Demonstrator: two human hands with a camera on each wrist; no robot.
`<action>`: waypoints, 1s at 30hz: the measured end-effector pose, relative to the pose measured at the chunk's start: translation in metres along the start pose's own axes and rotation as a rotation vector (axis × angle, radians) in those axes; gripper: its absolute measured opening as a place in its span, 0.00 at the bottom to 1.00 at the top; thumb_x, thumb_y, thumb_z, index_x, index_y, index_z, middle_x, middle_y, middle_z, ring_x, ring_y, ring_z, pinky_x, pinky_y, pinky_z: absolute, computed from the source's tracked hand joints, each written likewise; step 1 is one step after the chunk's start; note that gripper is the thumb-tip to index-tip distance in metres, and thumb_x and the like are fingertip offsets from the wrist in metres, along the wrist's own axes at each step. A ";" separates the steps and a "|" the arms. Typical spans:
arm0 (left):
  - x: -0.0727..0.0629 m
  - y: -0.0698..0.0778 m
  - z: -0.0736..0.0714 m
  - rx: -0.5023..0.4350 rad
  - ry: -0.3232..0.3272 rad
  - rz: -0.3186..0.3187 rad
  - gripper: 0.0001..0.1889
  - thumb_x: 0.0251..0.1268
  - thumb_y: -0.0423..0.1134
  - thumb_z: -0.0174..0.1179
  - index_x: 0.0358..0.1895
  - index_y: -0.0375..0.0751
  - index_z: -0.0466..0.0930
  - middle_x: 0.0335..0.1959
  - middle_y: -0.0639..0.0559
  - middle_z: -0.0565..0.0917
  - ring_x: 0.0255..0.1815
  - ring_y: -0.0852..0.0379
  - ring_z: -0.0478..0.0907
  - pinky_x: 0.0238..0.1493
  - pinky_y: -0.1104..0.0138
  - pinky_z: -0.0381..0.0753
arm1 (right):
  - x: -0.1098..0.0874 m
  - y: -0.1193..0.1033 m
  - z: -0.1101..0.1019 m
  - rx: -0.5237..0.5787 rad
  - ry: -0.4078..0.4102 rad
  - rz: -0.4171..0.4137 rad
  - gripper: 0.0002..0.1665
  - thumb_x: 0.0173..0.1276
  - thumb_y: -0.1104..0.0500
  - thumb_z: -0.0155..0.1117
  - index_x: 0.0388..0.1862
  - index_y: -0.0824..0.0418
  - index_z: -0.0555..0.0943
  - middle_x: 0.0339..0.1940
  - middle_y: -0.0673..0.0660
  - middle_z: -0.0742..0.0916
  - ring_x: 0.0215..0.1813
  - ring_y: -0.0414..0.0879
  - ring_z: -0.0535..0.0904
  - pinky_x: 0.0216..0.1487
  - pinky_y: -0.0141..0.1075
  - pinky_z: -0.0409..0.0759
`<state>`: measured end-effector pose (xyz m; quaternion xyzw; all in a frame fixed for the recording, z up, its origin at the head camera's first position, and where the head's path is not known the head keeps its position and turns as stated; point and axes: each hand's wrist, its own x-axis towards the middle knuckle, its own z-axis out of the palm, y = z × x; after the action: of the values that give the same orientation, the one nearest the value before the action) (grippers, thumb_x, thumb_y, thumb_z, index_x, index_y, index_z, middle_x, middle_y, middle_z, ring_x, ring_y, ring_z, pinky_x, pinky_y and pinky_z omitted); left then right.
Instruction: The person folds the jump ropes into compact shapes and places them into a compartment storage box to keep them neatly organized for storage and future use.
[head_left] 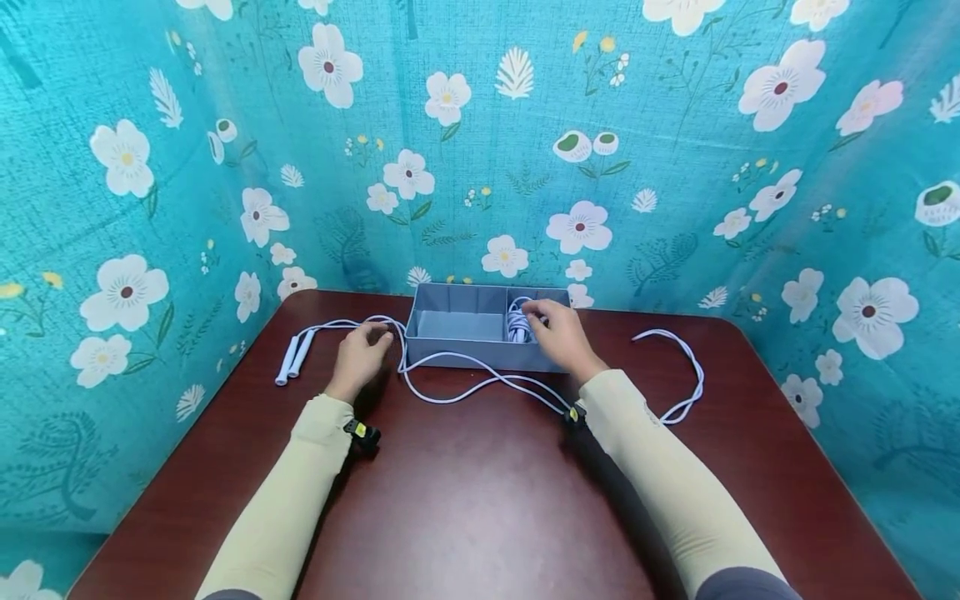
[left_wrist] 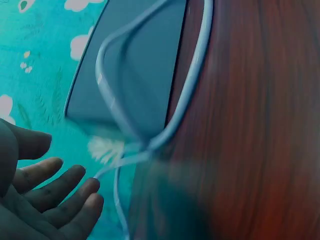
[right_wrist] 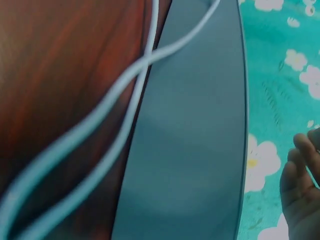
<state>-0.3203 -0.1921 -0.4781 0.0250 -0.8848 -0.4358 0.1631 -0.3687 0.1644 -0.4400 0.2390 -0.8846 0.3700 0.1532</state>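
Loose cord [head_left: 442, 402]: looping on the table [head_left: 480, 508], crossing before the box [head_left: 480, 347]; we should be watching for snags.
Left hand [head_left: 360, 360]: fingers hanging relaxed, gripping nothing, hovering near that cord; we should be steadying slack with it.
Right hand [head_left: 562, 335]: fingers bending over the small compartment [head_left: 543, 292]; we aren't seeing whether they're pinching.
Coiled cord [head_left: 517, 323]: sitting in that compartment; we should be handling its turns together, avoiding springing.

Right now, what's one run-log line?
left grip: open, near long pale rope | right grip: at coiled pale cord, hold unclear | grey rectangular box: cord at right end
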 end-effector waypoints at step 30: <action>0.016 -0.059 -0.076 0.425 -0.192 -0.347 0.32 0.63 0.38 0.51 0.63 0.17 0.53 0.51 0.18 0.68 0.52 0.26 0.69 0.51 0.40 0.70 | -0.057 -0.030 0.002 0.321 0.130 -0.017 0.10 0.72 0.65 0.58 0.46 0.61 0.85 0.35 0.54 0.88 0.35 0.48 0.82 0.35 0.35 0.79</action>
<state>-0.3174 -0.2895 -0.4769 0.1683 -0.9502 -0.2624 -0.0072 -0.3049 0.1623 -0.4500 0.2432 -0.8004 0.5198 0.1732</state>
